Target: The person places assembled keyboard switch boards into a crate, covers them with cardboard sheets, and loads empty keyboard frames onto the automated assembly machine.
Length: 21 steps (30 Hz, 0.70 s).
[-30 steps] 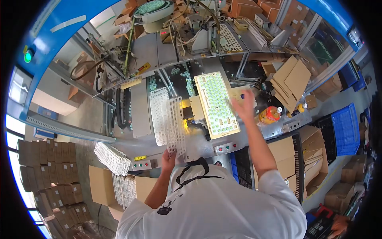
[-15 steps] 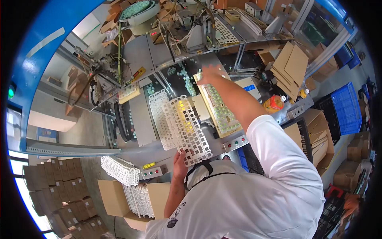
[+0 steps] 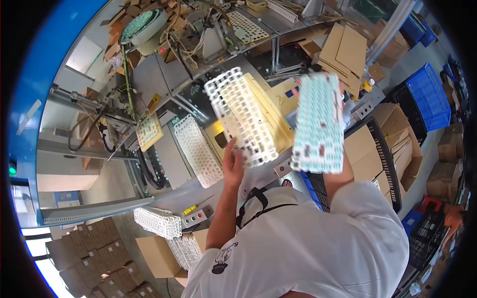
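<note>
My left hand (image 3: 232, 163) grips the near end of a white keyboard plate (image 3: 237, 107) full of square holes. That plate is tilted over the left part of a pale yellow fixture (image 3: 272, 115); whether they touch I cannot tell. My right hand (image 3: 296, 91) holds up a second keyboard plate (image 3: 319, 119), filled with pale teal pieces, to the right of the fixture. Most of this hand is hidden behind the plate, with fingertips showing at its edges. Another white plate (image 3: 195, 149) lies on the bench left of my left hand.
Stacked white plates (image 3: 158, 221) lie at the front left, above a carton (image 3: 159, 256) of more plates. A bowl of teal pieces (image 3: 144, 30) and machinery stand at the back. On the right are cardboard sheets (image 3: 343, 54), a black crate (image 3: 380, 159) and a blue crate (image 3: 430, 97).
My right hand has lifted the teal-filled plate off the fixture and brought it right and nearer. My left hand has raised a white plate from the bench and moved it over the fixture's left part.
</note>
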### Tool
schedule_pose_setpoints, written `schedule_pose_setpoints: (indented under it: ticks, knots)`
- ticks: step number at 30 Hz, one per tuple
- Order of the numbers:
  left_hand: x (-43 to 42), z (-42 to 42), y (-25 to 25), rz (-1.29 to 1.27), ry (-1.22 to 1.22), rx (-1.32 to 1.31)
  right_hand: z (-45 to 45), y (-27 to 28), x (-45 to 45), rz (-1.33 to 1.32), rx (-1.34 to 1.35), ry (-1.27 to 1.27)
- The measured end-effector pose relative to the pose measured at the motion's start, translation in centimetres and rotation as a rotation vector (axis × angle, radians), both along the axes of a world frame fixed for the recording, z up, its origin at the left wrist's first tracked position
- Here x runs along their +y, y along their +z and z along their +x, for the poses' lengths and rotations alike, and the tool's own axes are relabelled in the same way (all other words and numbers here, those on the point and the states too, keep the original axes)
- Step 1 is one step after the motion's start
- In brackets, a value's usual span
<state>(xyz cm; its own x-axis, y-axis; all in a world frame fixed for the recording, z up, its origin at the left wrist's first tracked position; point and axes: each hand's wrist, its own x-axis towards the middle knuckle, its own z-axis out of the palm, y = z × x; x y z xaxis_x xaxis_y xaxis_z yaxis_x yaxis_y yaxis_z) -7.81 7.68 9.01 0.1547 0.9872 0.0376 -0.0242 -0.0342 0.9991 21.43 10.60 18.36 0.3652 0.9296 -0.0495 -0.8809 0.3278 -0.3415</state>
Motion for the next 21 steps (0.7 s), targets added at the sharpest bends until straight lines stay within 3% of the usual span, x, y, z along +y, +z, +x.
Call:
schedule_pose_setpoints:
  ticks: [2,4,6,10,13,16,17,19,21]
  knots:
    - [1.9,2.3,-0.9,-0.060,-0.041,0.055,0.6,-4.4,-5.6,0.045,-0.099,-0.026]
    - [2.8,4.1,-1.9,-0.059,-0.026,0.088,-0.5,-4.8,-11.7,-0.146,0.117,-0.011]
    - [3.0,4.9,-2.6,-0.132,0.037,0.017,-0.5,-9.0,-16.4,-0.186,0.054,-0.080]
    - [3.2,3.4,-2.1,-0.124,0.076,0.132,-0.6,-10.4,-21.7,-0.160,0.110,-0.111]
    - [3.3,2.3,-1.6,-0.130,0.079,0.212,-0.5,-10.9,-22.6,-0.285,0.095,-0.257]
    - [3.6,2.0,-1.1,-0.178,0.096,0.158,1.9,-13.9,-25.0,-0.368,0.040,-0.170]
    - [3.9,1.7,-1.1,-0.163,0.069,0.158,1.6,-10.7,-23.8,-0.669,0.164,-0.293]
    - [4.7,1.7,0.0,-0.156,0.031,0.159,4.7,-14.4,-24.9,-0.755,0.040,-0.266]
    - [5.3,2.2,3.5,-0.377,0.004,0.350,6.3,-14.5,-25.2,-0.949,-0.085,-0.214]
